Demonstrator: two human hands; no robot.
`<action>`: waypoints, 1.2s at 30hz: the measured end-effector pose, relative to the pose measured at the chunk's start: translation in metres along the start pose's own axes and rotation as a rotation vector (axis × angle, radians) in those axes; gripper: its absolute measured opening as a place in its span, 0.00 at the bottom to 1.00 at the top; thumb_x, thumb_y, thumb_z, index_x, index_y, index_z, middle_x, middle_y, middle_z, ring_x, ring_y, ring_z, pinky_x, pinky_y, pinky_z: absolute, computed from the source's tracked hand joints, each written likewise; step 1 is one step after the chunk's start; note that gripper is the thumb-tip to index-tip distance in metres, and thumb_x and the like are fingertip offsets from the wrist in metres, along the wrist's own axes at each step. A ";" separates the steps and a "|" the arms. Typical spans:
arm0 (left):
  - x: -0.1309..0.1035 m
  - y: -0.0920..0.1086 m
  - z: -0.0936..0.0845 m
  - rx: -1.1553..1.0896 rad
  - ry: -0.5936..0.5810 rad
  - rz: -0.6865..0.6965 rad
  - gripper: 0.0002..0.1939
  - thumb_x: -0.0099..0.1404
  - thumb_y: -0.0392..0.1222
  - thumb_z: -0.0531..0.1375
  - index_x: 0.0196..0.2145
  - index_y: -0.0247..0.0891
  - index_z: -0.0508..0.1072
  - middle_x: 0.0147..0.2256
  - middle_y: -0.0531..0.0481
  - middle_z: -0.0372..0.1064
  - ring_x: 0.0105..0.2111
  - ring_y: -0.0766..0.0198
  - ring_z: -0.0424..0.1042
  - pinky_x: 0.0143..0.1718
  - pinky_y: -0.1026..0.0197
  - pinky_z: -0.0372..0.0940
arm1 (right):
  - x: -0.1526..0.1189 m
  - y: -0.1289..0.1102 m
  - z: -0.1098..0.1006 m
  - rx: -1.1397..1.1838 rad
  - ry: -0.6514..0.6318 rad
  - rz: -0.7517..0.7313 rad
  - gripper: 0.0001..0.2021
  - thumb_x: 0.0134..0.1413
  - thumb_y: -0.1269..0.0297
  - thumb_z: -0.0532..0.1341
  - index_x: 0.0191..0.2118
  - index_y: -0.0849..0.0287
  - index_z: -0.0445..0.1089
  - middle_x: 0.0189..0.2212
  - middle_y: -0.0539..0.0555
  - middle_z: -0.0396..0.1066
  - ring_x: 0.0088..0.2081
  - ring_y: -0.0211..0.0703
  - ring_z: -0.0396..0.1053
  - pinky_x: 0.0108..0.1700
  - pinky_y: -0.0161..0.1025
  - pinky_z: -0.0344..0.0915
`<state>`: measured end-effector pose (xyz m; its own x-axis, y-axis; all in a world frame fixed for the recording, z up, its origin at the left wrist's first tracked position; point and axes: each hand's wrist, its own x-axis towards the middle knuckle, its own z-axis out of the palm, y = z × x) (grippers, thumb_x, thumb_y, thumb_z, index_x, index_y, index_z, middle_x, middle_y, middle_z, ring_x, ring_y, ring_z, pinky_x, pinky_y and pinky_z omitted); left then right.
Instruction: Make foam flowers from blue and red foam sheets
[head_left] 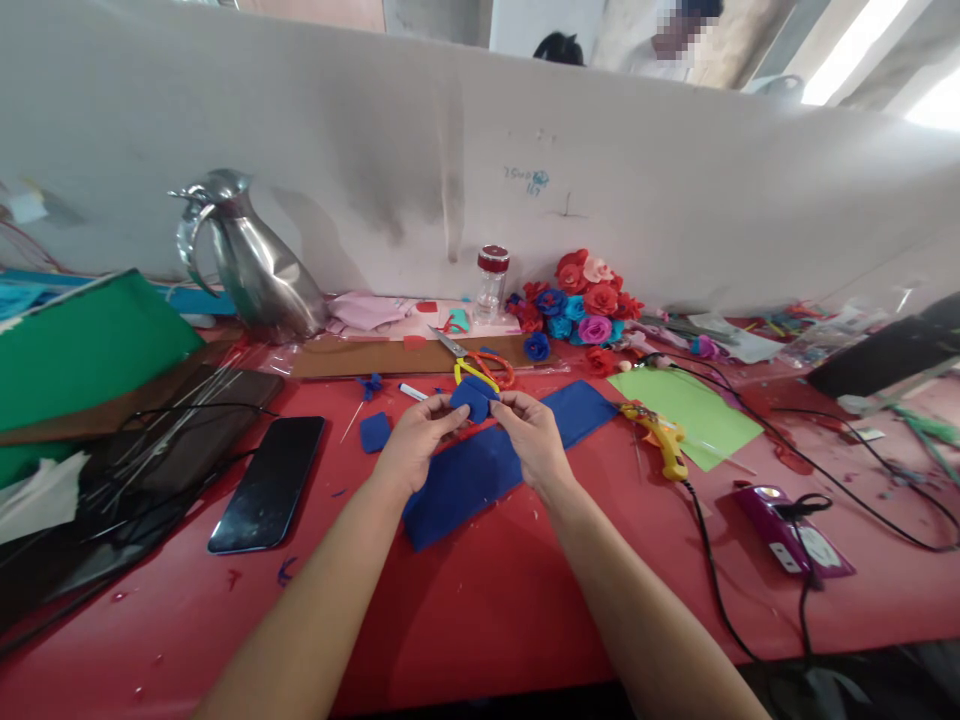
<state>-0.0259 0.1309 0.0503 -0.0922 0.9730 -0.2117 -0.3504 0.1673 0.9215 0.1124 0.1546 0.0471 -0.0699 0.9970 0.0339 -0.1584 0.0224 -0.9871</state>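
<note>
Between my two hands is a small cut piece of dark blue paper point(472, 399) with rounded edges. My left hand point(421, 437) pinches its left side, and my right hand point(531, 432) pinches its right side. Below them a long dark blue strip point(466, 484) lies slantwise on the table, partly covered by my right hand. Just beyond the held piece rest scissors point(480, 368) with yellow and orange handles. Another small blue piece point(375, 432) lies left of my left hand, near a white marker point(412, 393).
A yellow glue gun point(660, 438) lies at right on a light green sheet point(694, 410), its cord running to a purple power socket point(795, 532). A phone point(268, 485) lies at left. Behind stand a metal jug point(259, 255), a glass jar point(491, 285) and paper flowers point(589, 305).
</note>
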 end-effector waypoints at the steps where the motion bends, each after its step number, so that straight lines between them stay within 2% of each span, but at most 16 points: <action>1: 0.001 0.000 -0.001 -0.014 0.013 -0.005 0.17 0.38 0.45 0.72 0.25 0.36 0.74 0.24 0.53 0.71 0.26 0.68 0.67 0.33 0.64 0.61 | 0.000 0.000 0.000 -0.007 0.005 -0.010 0.09 0.39 0.59 0.64 0.27 0.59 0.71 0.23 0.48 0.70 0.26 0.34 0.63 0.31 0.33 0.58; 8: 0.012 0.000 -0.016 -0.099 0.113 0.037 0.16 0.36 0.43 0.72 0.21 0.34 0.72 0.19 0.54 0.67 0.21 0.71 0.63 0.27 0.66 0.57 | 0.000 0.002 0.001 -0.051 0.105 -0.055 0.11 0.40 0.57 0.65 0.27 0.59 0.72 0.23 0.49 0.70 0.27 0.36 0.65 0.30 0.34 0.60; 12: 0.014 0.007 -0.025 -0.102 0.172 0.094 0.17 0.35 0.44 0.72 0.20 0.34 0.71 0.19 0.56 0.66 0.21 0.72 0.62 0.27 0.67 0.56 | 0.004 0.015 0.002 -0.116 0.089 -0.038 0.11 0.42 0.57 0.63 0.29 0.60 0.73 0.23 0.49 0.71 0.26 0.37 0.66 0.30 0.34 0.61; 16: 0.016 0.006 -0.031 0.033 0.125 0.015 0.16 0.36 0.43 0.72 0.23 0.35 0.73 0.21 0.55 0.68 0.22 0.70 0.63 0.28 0.65 0.57 | 0.009 0.031 0.003 -0.288 -0.053 -0.024 0.10 0.44 0.60 0.61 0.33 0.59 0.75 0.26 0.50 0.74 0.29 0.39 0.69 0.33 0.36 0.63; 19: 0.019 0.001 -0.035 0.151 0.096 -0.035 0.13 0.40 0.43 0.70 0.23 0.36 0.73 0.22 0.54 0.69 0.22 0.69 0.63 0.29 0.64 0.57 | 0.010 0.033 0.003 -0.372 -0.060 -0.078 0.12 0.46 0.61 0.61 0.38 0.57 0.75 0.33 0.52 0.76 0.32 0.39 0.70 0.35 0.36 0.64; 21: 0.021 -0.002 -0.035 0.185 0.060 -0.031 0.12 0.42 0.43 0.69 0.23 0.36 0.74 0.22 0.54 0.69 0.23 0.68 0.64 0.30 0.64 0.57 | 0.009 0.030 0.005 -0.309 -0.062 -0.059 0.15 0.48 0.59 0.60 0.42 0.57 0.73 0.34 0.52 0.75 0.29 0.37 0.69 0.30 0.34 0.63; 24: 0.021 -0.004 -0.034 0.213 -0.030 -0.018 0.12 0.43 0.44 0.69 0.23 0.36 0.74 0.21 0.54 0.68 0.23 0.68 0.64 0.30 0.64 0.58 | 0.007 0.024 0.009 -0.142 -0.114 0.049 0.19 0.48 0.55 0.60 0.45 0.59 0.70 0.29 0.50 0.72 0.23 0.34 0.65 0.21 0.31 0.55; 27: 0.019 -0.002 -0.031 0.227 -0.083 -0.022 0.13 0.42 0.44 0.70 0.24 0.35 0.75 0.21 0.54 0.68 0.23 0.69 0.63 0.29 0.64 0.58 | 0.008 0.021 0.011 -0.062 -0.132 0.086 0.16 0.44 0.55 0.63 0.37 0.60 0.70 0.21 0.46 0.67 0.20 0.33 0.62 0.19 0.30 0.51; 31: 0.017 0.002 -0.031 0.162 -0.017 -0.008 0.13 0.41 0.43 0.71 0.24 0.35 0.75 0.23 0.53 0.70 0.24 0.69 0.65 0.31 0.65 0.60 | 0.012 0.023 0.010 -0.054 -0.070 0.067 0.12 0.41 0.57 0.64 0.31 0.60 0.69 0.16 0.44 0.64 0.18 0.32 0.60 0.21 0.31 0.54; 34: 0.017 0.005 -0.033 0.059 0.051 -0.015 0.13 0.41 0.40 0.71 0.24 0.34 0.74 0.23 0.54 0.69 0.24 0.70 0.65 0.30 0.66 0.60 | 0.012 0.028 0.006 -0.154 -0.071 0.057 0.14 0.43 0.58 0.61 0.35 0.62 0.72 0.17 0.46 0.66 0.18 0.34 0.61 0.22 0.32 0.55; 36: 0.017 0.007 -0.033 -0.013 0.051 -0.054 0.11 0.42 0.37 0.71 0.24 0.34 0.74 0.22 0.54 0.68 0.23 0.71 0.65 0.29 0.67 0.61 | 0.013 0.031 0.003 -0.274 -0.079 0.023 0.15 0.46 0.60 0.60 0.39 0.61 0.73 0.19 0.47 0.69 0.19 0.35 0.62 0.23 0.32 0.56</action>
<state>-0.0607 0.1433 0.0425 -0.1200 0.9531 -0.2778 -0.3681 0.2172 0.9041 0.1040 0.1682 0.0174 -0.1482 0.9889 0.0128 0.1154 0.0302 -0.9929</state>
